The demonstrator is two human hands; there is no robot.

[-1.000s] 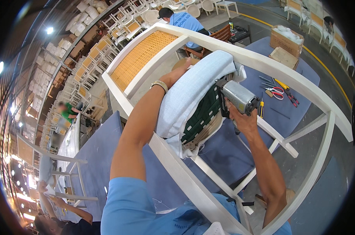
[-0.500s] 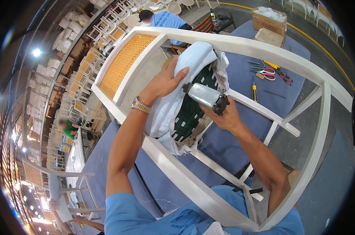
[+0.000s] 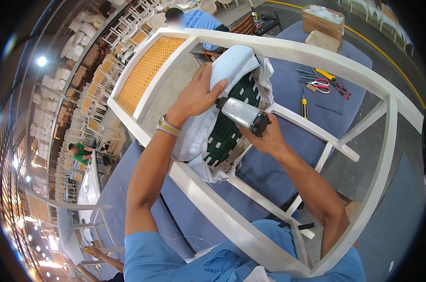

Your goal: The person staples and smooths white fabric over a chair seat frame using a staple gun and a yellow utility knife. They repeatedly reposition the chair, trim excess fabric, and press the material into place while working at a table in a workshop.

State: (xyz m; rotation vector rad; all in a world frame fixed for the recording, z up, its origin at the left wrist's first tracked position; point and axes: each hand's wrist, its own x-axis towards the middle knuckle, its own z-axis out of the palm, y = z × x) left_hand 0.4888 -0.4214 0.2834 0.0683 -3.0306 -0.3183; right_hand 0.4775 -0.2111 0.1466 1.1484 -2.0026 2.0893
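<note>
A white wooden chair frame (image 3: 208, 207) lies tipped over a blue padded bench (image 3: 279, 160), its woven cane back (image 3: 145, 73) at the upper left. Inside the frame sits a seat cushion (image 3: 232, 66) wrapped in pale blue-white fabric, its green webbing (image 3: 227, 134) facing me. My left hand (image 3: 196, 96), with a metal wristwatch, presses flat on the fabric at the cushion's edge. My right hand (image 3: 264, 138) grips a silver pneumatic staple gun (image 3: 241, 115), whose nose meets the cushion just beside my left fingers.
Scissors (image 3: 323, 85), a yellow-handled screwdriver (image 3: 304, 108) and other small tools lie on the bench at the right. Cardboard boxes (image 3: 323, 23) stand behind them. A person in blue (image 3: 194, 19) works beyond the chair. Stacked chair frames (image 3: 86, 108) fill the left side.
The staple gun and my right hand have shifted left along the cushion toward my left hand. My left hand slid down the fabric. The view has tilted so the chair sits lower.
</note>
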